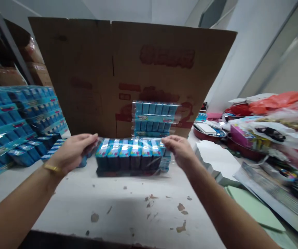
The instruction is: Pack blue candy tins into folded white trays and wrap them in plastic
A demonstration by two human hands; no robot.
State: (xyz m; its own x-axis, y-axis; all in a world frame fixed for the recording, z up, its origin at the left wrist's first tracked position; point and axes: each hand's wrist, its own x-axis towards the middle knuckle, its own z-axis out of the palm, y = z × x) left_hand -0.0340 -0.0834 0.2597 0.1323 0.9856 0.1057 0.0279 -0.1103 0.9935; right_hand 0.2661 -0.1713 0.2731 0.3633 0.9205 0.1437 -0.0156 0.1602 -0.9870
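A row of small blue boxes (129, 155) in clear plastic film stands in front of me, just above or on the white table. At its left end, my left hand (75, 152) pinches the film between thumb and fingers. My right hand (178, 149) pinches the film at the top right corner. Right behind this pack, a stack of similar wrapped blue packs (152, 119) leans against a big cardboard box (86, 76). The film's edges are hard to make out.
Many wrapped blue packs (3, 124) are piled at the left, with loose blue boxes (32, 148) before them. White card stacks (216, 159), green sheets (254, 207) and plastic bags (281, 114) lie at the right. The white table (123, 207) has chipped paint.
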